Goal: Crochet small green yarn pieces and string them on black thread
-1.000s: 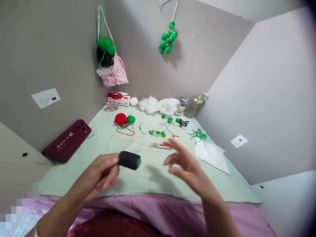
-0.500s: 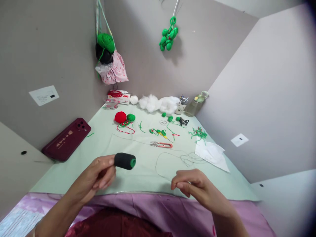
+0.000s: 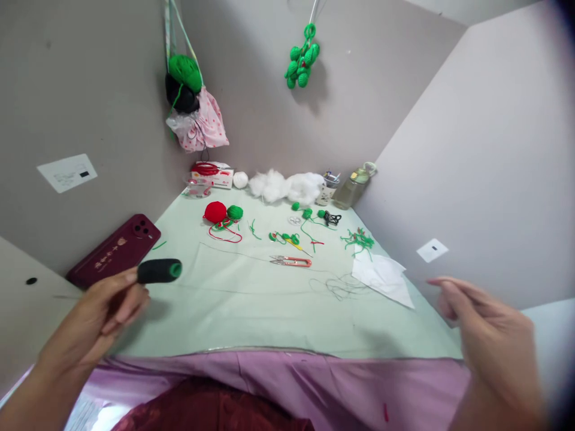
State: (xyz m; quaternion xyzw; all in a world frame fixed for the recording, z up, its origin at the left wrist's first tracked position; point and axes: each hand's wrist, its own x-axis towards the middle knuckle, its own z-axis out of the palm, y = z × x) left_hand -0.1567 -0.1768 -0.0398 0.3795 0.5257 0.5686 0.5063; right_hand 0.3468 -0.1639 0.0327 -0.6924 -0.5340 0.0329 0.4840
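My left hand (image 3: pixel 105 308), at the left over the table, pinches the end of a spool of black thread (image 3: pixel 155 271) with a green core facing right. At the far right my right hand (image 3: pixel 487 332) is raised, thumb and forefinger pressed together, slightly blurred. The thread at its fingertips is too fine to see clearly now; half a second ago a strand led to this hand. A fine dark thread (image 3: pixel 339 287) lies in loose loops on the table between the hands. Beyond it lie thread snips (image 3: pixel 291 261) with orange-red handles.
A dark red phone (image 3: pixel 114 251) lies beside my left hand. White paper (image 3: pixel 384 278) and green yarn scraps (image 3: pixel 359 240) lie at the right. Farther back are a red yarn ball (image 3: pixel 215 212), white stuffing (image 3: pixel 305 188) and a bottle (image 3: pixel 354 187). Green crochet pieces (image 3: pixel 303 63) hang above.
My hands have moved apart: the left with the spool to the left and slightly up, the right far to the right. The curved strand near the right hand has gone from the table.
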